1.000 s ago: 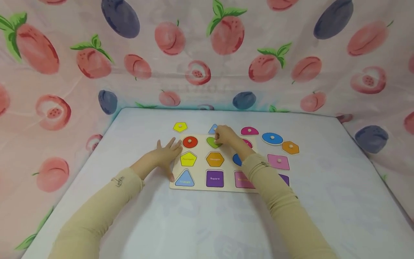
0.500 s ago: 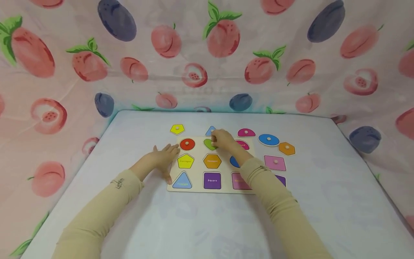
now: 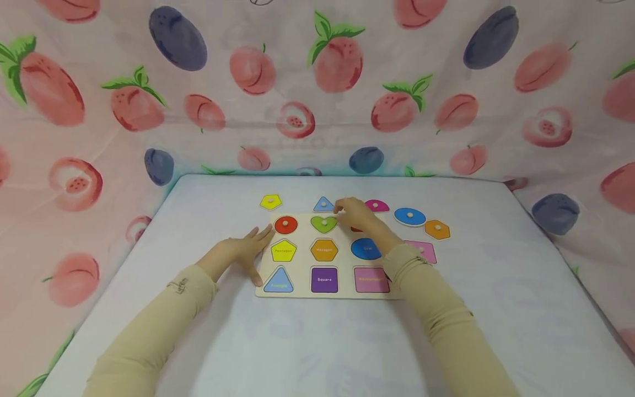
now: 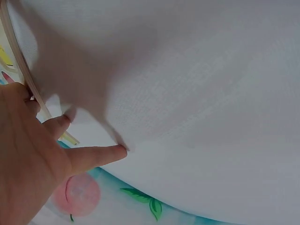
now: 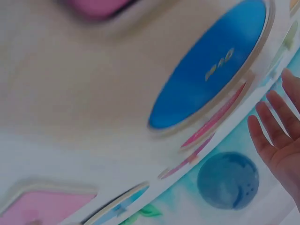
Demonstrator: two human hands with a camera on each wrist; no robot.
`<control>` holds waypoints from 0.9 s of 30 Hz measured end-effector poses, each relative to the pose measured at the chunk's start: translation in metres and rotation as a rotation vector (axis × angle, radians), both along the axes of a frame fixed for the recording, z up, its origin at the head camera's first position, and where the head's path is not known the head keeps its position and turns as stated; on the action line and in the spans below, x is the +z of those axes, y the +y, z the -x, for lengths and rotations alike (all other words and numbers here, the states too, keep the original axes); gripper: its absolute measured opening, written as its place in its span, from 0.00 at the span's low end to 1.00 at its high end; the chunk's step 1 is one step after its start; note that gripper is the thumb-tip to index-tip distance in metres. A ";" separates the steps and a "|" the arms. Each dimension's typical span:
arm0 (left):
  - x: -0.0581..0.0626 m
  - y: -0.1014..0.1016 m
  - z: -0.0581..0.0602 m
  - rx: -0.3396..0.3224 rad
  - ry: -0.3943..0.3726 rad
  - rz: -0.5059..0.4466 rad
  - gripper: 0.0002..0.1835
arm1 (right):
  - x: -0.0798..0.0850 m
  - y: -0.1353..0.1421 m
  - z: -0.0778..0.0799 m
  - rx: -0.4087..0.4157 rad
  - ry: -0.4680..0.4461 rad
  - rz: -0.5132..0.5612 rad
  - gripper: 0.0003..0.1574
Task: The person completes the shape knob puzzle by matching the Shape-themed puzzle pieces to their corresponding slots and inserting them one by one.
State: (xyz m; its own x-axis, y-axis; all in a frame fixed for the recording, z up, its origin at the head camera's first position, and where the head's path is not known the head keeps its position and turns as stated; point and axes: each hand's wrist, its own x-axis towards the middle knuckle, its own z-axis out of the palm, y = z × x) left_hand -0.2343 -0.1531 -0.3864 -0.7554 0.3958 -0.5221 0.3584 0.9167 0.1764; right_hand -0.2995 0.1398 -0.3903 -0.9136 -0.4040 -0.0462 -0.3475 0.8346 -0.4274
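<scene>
A wooden shape puzzle board [image 3: 302,264] lies flat on the table. Along its left edge rests my left hand [image 3: 246,255], fingers spread, with thumb and fingertips at the board; the left wrist view shows the fingers [image 4: 93,158] splayed over the edge. My right hand [image 3: 356,214] hovers over the board's upper right, its fingers loosely extended and holding nothing in the right wrist view. Just left of it, a green heart piece [image 3: 317,225] with a knob sits in the board. A red circle piece [image 3: 283,226] with a knob sits in the top left slot.
Loose knobbed pieces lie around the board: a yellow pentagon [image 3: 270,204], blue triangle [image 3: 321,207], magenta half-round piece [image 3: 381,207], blue oval [image 3: 404,216], orange hexagon [image 3: 438,231] and pink rectangle [image 3: 430,251], partly behind the right sleeve. A fruit-print cloth [image 3: 223,143] hangs behind the table.
My right hand has let go of the green heart's knob and moved slightly right, uncovering the heart. The left hand stays at the board's edge. The head view has shifted a little.
</scene>
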 end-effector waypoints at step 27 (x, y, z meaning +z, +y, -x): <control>-0.003 0.001 0.006 -0.013 -0.014 -0.006 0.74 | -0.012 0.082 0.019 -0.261 0.073 0.034 0.12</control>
